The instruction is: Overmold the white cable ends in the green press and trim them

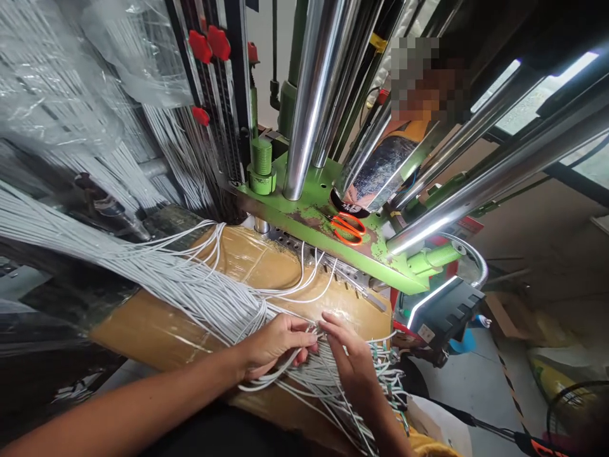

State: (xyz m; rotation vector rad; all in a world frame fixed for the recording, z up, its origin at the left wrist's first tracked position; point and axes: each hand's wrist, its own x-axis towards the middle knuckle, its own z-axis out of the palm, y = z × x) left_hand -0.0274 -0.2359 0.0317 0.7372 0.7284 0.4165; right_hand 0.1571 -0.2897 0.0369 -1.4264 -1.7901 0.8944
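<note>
A thick bundle of thin white cables (200, 285) runs from the left across the table in front of me. My left hand (280, 346) is closed around a few of these cables, thumb and forefinger pinched together near their ends. Close beside it, my right hand (349, 355) has its fingertips on the same cable ends; the exact pinch is partly hidden. Beneath and right of my hands lie more cables, with small greenish and metallic connector ends (392, 381). Several cables curve up to a metal mould strip (333, 270) at the press's edge.
A green press plate (304, 216) with steel columns (309, 108) stands ahead; orange-handled scissors (348, 228) lie on it. The table has a brown, film-wrapped top (157, 324). Behind the press is another person. A dark control box (445, 317) sits at right, plastic-covered cables (52, 82) at left.
</note>
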